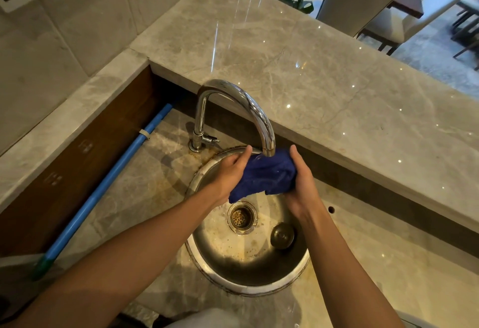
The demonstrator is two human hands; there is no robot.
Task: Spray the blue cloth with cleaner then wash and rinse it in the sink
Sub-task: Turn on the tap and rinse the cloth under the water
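Note:
The blue cloth (264, 177) is bunched up between both hands, right under the spout of the chrome tap (255, 115). My left hand (229, 172) grips its left side and my right hand (302, 180) grips its right side. Both hold it above the round steel sink (243, 273), over the open drain (241, 217). A lower corner of the cloth hangs down towards the drain. I cannot tell whether water is running. No spray bottle is in view.
A round drain plug (282, 236) lies in the basin to the right of the drain. A blue pole (103, 187) leans along the left of the lower counter. A raised marble counter (324, 89) runs behind the tap. Chairs (388, 29) stand at the far right.

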